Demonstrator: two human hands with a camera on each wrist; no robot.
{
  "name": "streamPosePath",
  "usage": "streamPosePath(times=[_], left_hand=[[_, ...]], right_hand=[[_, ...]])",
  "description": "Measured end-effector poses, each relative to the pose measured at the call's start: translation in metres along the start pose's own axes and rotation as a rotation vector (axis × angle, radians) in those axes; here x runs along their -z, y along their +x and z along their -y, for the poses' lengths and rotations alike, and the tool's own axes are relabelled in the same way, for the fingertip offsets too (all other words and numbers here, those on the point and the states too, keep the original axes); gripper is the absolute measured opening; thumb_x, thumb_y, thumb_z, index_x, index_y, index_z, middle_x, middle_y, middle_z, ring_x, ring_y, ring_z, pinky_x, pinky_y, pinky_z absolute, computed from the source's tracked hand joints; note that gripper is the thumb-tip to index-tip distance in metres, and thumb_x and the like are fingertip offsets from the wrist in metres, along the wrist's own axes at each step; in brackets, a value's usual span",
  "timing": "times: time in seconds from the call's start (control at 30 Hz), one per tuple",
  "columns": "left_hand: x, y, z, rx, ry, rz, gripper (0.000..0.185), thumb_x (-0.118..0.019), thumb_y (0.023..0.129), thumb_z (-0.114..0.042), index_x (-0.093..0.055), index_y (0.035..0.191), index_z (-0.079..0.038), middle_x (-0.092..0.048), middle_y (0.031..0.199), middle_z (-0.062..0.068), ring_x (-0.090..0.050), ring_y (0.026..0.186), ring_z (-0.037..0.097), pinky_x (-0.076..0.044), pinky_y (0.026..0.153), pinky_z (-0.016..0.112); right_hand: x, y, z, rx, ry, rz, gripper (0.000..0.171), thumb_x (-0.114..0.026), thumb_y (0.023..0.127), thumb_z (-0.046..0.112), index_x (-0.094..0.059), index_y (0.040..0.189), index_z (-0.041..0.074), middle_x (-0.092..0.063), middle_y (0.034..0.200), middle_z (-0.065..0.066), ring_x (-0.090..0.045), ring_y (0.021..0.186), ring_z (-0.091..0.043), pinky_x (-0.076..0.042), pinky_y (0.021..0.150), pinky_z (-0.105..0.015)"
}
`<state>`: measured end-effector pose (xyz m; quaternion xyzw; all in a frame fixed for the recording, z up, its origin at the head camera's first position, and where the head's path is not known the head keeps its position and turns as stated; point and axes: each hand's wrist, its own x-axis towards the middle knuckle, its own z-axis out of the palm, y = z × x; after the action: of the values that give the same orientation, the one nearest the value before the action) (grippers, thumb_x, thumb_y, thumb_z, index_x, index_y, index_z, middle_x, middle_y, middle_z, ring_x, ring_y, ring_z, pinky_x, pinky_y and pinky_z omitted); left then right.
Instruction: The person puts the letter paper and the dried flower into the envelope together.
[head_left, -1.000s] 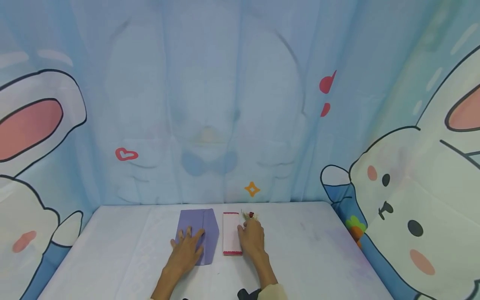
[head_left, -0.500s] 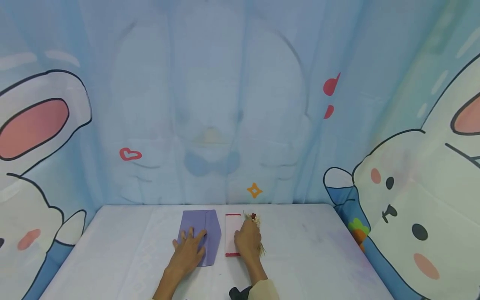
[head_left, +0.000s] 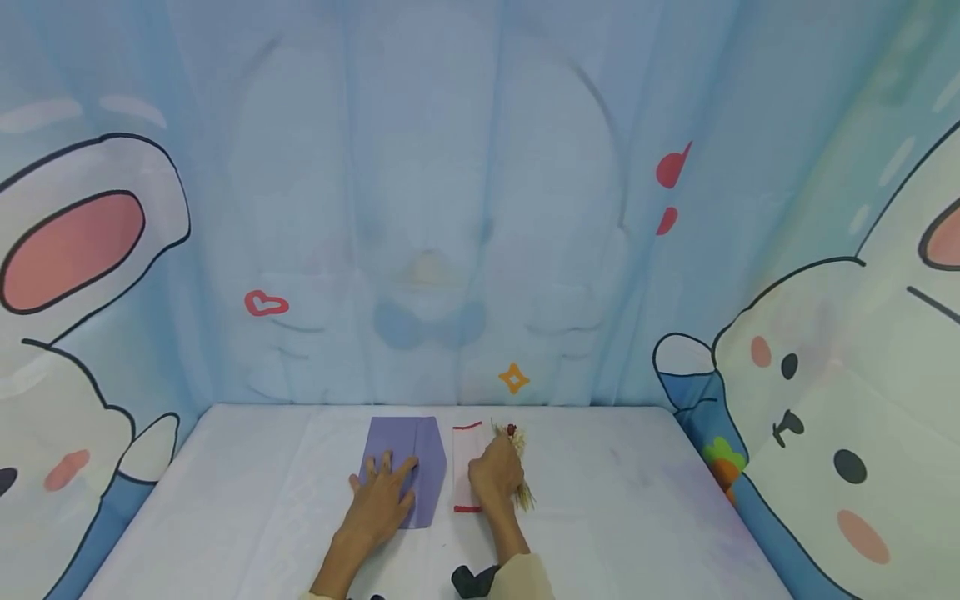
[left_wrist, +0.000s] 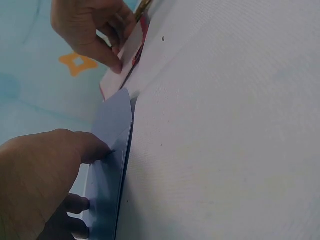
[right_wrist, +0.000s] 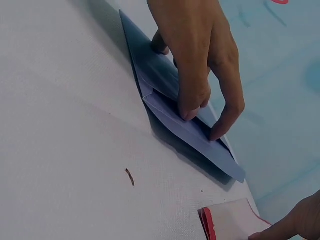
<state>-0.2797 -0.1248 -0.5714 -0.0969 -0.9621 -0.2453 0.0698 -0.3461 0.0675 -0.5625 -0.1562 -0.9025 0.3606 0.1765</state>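
Left hand (head_left: 375,507) has its fingers spread on the envelope (head_left: 430,483), and pressing too hard could crease it. Envelope's long axis runs near to far, flap side pointing at the card. Right hand (head_left: 497,471) looks to be pinching the card (head_left: 462,479), just right of the envelope, long axis near-to-far too; a loose pinch could drop it. Bouquet (head_left: 519,443) is right beside, flower end pointing away, so a knuckle might drag it.

Blue curtain (head_left: 555,167), twelve o'clock; rabbit print (head_left: 82,417), nine o'clock. I count second rabbit print (head_left: 900,400), three o'clock; white table (head_left: 645,517), six o'clock.
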Motion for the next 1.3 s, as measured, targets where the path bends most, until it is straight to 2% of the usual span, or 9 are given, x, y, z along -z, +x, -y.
streamPosePath(times=[0.13, 0.37, 0.6, 0.7, 0.83, 0.9, 1.07, 1.3], left_hand=[[0.001, 0.000, -0.002, 0.003, 0.001, -0.001, 0.049, -0.067, 0.104, -0.020, -0.061, 0.152, -0.013, -0.046, 0.161, 0.037, -0.037, 0.150, 0.069, -0.029, 0.108, 0.095], [0.004, 0.000, -0.004, 0.008, -0.006, 0.004, 0.048, -0.066, 0.105, -0.020, -0.061, 0.152, -0.012, -0.046, 0.161, 0.039, -0.035, 0.151, 0.071, -0.028, 0.108, 0.095], [0.004, -0.002, -0.002, 0.002, -0.014, 0.013, 0.049, -0.067, 0.105, -0.021, -0.060, 0.153, -0.013, -0.044, 0.162, 0.040, -0.034, 0.150, 0.073, -0.027, 0.107, 0.096], [0.003, -0.001, -0.002, 0.006, -0.015, 0.020, 0.049, -0.065, 0.106, -0.021, -0.060, 0.154, -0.013, -0.043, 0.163, 0.040, -0.033, 0.150, 0.073, -0.026, 0.107, 0.096], [0.003, -0.001, -0.002, 0.005, -0.011, 0.018, 0.049, -0.066, 0.105, -0.021, -0.060, 0.153, -0.013, -0.044, 0.162, 0.040, -0.034, 0.150, 0.073, -0.027, 0.107, 0.097], [0.003, -0.001, -0.001, 0.003, -0.011, 0.014, 0.049, -0.066, 0.105, -0.021, -0.061, 0.153, -0.013, -0.045, 0.162, 0.040, -0.035, 0.150, 0.073, -0.027, 0.106, 0.097], [0.003, -0.002, -0.001, -0.001, -0.011, 0.011, 0.049, -0.066, 0.105, -0.021, -0.061, 0.153, -0.013, -0.045, 0.161, 0.039, -0.036, 0.150, 0.071, -0.028, 0.107, 0.096], [0.001, 0.000, 0.000, 0.005, -0.019, 0.008, 0.049, -0.067, 0.105, -0.021, -0.061, 0.153, -0.013, -0.046, 0.161, 0.039, -0.036, 0.150, 0.071, -0.029, 0.107, 0.095]], right_hand=[[0.004, 0.003, -0.001, -0.022, 0.058, -0.001, 0.008, -0.067, 0.087, -0.007, -0.073, 0.088, -0.011, -0.077, 0.086, -0.024, -0.069, 0.074, -0.033, -0.060, 0.065, -0.055], [0.013, 0.005, -0.009, -0.057, 0.178, -0.029, 0.005, -0.074, 0.081, -0.005, -0.078, 0.083, -0.008, -0.079, 0.090, -0.027, -0.075, 0.083, -0.047, -0.060, 0.074, -0.063], [0.021, 0.010, -0.011, -0.198, 0.348, 0.026, 0.005, -0.081, 0.083, -0.005, -0.080, 0.087, -0.008, -0.079, 0.094, -0.027, -0.075, 0.089, -0.043, -0.063, 0.082, -0.054], [0.023, 0.012, -0.011, -0.242, 0.394, 0.043, 0.005, -0.083, 0.084, -0.004, -0.081, 0.087, -0.007, -0.079, 0.098, -0.027, -0.075, 0.088, -0.039, -0.064, 0.077, -0.046], [0.023, 0.014, -0.010, -0.288, 0.465, 0.061, 0.007, -0.083, 0.086, -0.002, -0.082, 0.091, -0.007, -0.079, 0.103, -0.028, -0.071, 0.077, -0.029, -0.059, 0.059, -0.030], [0.022, 0.013, -0.009, -0.312, 0.513, 0.083, 0.007, -0.082, 0.089, -0.001, -0.082, 0.094, -0.006, -0.078, 0.107, -0.027, -0.070, 0.075, -0.024, -0.057, 0.056, -0.024], [0.018, 0.007, -0.004, -0.301, 0.611, 0.133, 0.011, -0.080, 0.091, -0.003, -0.081, 0.101, -0.009, -0.076, 0.109, -0.027, -0.071, 0.078, -0.022, -0.059, 0.059, -0.025], [0.008, -0.002, 0.004, -0.294, 0.592, 0.161, 0.009, -0.082, 0.091, -0.002, -0.083, 0.099, -0.004, -0.078, 0.101, -0.021, -0.069, 0.075, -0.020, -0.058, 0.060, -0.026]])
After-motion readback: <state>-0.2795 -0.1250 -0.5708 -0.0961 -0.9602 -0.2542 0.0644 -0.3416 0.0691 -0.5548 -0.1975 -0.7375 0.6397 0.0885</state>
